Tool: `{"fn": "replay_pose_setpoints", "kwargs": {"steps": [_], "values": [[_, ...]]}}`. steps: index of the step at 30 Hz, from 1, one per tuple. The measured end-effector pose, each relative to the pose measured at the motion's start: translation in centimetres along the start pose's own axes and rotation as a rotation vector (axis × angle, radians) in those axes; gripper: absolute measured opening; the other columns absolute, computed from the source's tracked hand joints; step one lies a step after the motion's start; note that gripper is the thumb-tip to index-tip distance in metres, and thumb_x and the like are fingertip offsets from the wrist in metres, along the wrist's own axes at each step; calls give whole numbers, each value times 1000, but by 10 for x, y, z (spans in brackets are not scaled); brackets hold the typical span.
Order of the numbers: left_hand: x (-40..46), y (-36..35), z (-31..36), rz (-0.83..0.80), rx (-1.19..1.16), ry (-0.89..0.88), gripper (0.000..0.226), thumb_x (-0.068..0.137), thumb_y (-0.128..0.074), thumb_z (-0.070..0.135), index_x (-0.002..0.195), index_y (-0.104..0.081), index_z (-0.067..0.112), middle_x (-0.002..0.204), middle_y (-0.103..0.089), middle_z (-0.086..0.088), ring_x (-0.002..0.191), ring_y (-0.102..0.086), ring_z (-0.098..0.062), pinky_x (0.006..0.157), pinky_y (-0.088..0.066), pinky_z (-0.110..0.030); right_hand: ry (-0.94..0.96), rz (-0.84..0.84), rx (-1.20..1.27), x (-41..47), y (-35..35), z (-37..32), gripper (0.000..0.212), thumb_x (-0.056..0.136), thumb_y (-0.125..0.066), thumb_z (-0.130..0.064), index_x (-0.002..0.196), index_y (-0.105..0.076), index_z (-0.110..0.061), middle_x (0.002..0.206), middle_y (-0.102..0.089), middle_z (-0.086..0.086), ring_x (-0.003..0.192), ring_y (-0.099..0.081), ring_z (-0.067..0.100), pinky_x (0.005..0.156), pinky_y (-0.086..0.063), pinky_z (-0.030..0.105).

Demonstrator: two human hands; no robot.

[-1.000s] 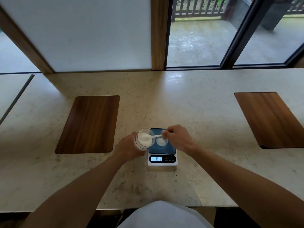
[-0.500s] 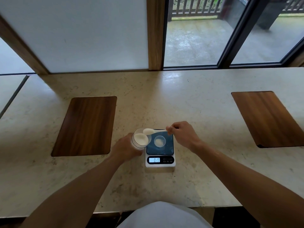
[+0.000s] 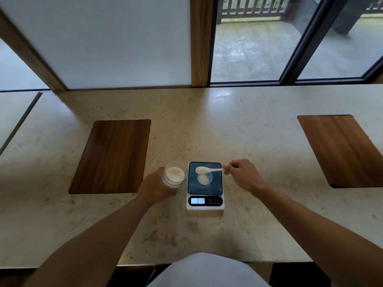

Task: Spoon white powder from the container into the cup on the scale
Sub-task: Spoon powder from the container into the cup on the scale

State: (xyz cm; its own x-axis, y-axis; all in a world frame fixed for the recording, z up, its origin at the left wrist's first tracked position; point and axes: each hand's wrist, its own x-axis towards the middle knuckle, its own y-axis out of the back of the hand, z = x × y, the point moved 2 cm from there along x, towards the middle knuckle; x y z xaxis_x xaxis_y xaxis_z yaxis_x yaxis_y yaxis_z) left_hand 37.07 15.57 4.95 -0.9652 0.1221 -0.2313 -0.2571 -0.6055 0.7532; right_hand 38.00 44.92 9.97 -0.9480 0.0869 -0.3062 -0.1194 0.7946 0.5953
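A clear container with white powder in it stands tilted just left of the scale, and my left hand grips it from the near side. The white kitchen scale has a dark glass top and a lit display. On that top sits a small clear cup with some powder inside. My right hand pinches the handle of a white spoon, whose bowl hovers over the cup's far rim.
The stone counter holds two inset wooden boards, one at the left and one at the far right. A window and a wooden post rise behind the counter. The counter's near edge runs just before my lap.
The spoon has travelled right from the container to above the cup on the scale. My left hand still holds the container. The camera view has shifted slightly.
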Motion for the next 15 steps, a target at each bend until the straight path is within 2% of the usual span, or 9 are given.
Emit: {"fn": "replay_pose_setpoints", "kwargs": {"steps": [4,15], "values": [[-1,2,1,-8,-9,9,72,60,-80,52,121,-54,25,114,-68,0,99,-64,-20,85,-52,-37,-23,7,-30,3,-7,11,34,98,-56,-34,67,-69,-24,66,-66,5,56,-51,14,55,-42,27],[-5,5,4,-6,-15,14,73,61,-81,51,123,-53,24,116,-68,-2,100,-64,-22,85,-52,-37,-70,20,-83,10,-21,30,33,97,-56,-33,69,-71,-21,66,-67,4,56,-55,15,56,-46,30]]}}
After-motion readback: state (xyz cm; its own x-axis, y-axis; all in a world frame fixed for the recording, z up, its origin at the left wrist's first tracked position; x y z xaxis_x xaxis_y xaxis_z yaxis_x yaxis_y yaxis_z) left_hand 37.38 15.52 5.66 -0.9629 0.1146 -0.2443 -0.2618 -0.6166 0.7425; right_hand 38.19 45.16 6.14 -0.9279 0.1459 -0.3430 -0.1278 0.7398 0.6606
